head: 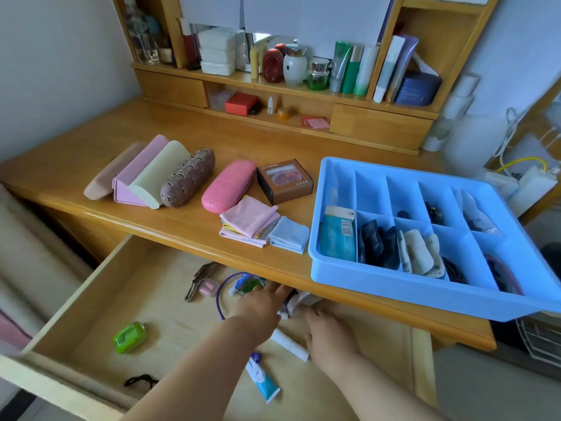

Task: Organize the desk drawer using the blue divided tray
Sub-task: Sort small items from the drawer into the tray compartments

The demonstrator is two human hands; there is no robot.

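Wooden counter holds the half-filled blue divided tray; below it, in the drawer with loose items left, both hands' fingers reach, their grip hidden.

Both hands reach into drawer (open); blue tray on desk.

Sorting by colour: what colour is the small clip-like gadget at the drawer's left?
Bright green, in the head view.

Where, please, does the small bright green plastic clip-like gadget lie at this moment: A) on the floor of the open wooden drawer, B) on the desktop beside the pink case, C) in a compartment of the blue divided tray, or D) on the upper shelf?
A: the small bright green plastic gadget rests on the floor of the open wooden drawer, left of both hands.
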